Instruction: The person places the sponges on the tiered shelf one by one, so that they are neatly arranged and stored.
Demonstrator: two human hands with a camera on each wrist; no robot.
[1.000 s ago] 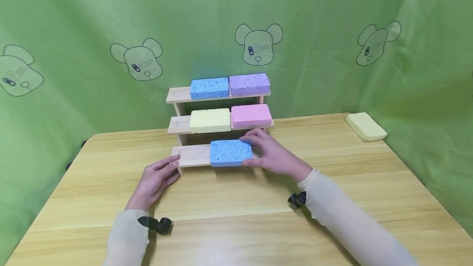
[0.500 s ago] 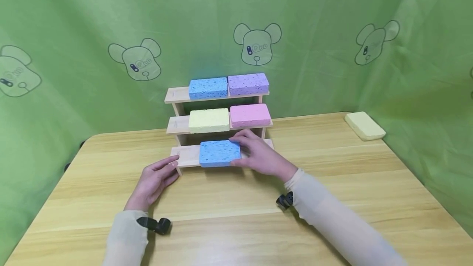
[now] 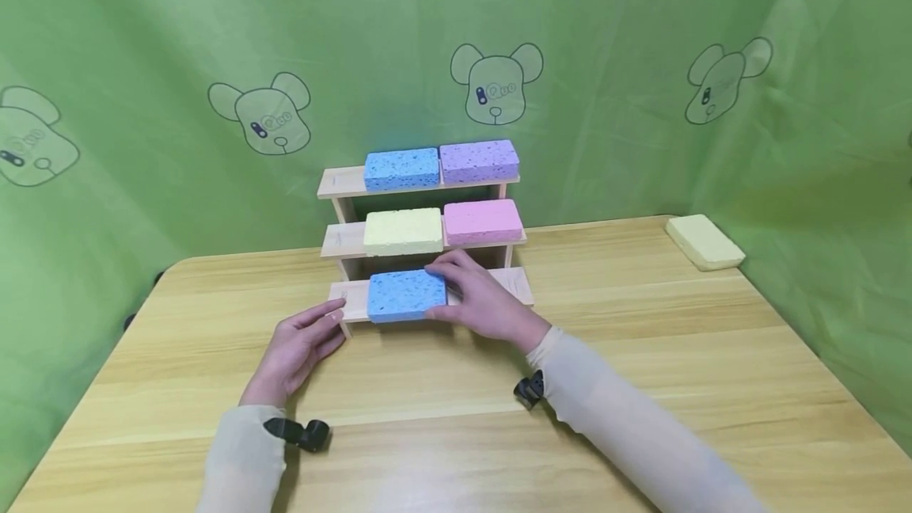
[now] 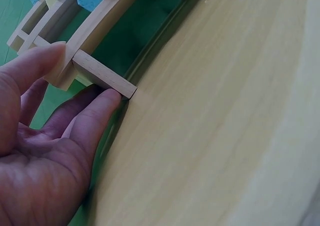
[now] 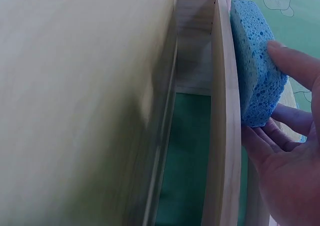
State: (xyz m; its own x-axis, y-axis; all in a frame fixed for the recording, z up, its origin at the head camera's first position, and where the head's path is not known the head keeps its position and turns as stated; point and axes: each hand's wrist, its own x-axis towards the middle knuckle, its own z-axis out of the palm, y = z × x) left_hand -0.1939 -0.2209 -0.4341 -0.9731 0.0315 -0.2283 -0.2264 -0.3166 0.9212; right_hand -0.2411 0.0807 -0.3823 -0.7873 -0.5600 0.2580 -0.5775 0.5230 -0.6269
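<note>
A three-tier wooden stand (image 3: pixel 347 241) rises in steps at the table's far side. On its lowest tier, left of the middle, lies a blue sponge (image 3: pixel 404 296). My right hand (image 3: pixel 484 299) pinches that sponge by its right end, thumb at the front and fingers behind. In the right wrist view the pitted blue sponge (image 5: pixel 252 60) rests along the plank's edge. At the lowest tier's left end, my left hand (image 3: pixel 302 348) grips the stand. The left wrist view shows the thumb on the plank and fingertips against the leg (image 4: pixel 104 74).
The middle tier bears a pale yellow sponge (image 3: pixel 403 232) and a pink sponge (image 3: pixel 483 222). Another blue sponge (image 3: pixel 402 169) and a purple sponge (image 3: pixel 480 162) sit on top. A yellow sponge (image 3: pixel 705 242) lies at the table's right back. Green cloth (image 3: pixel 598 149) hangs behind.
My right hand has slid the blue sponge leftward along the lowest tier, baring more of the plank at its right end. The left hand has stayed at the stand's left end.
</note>
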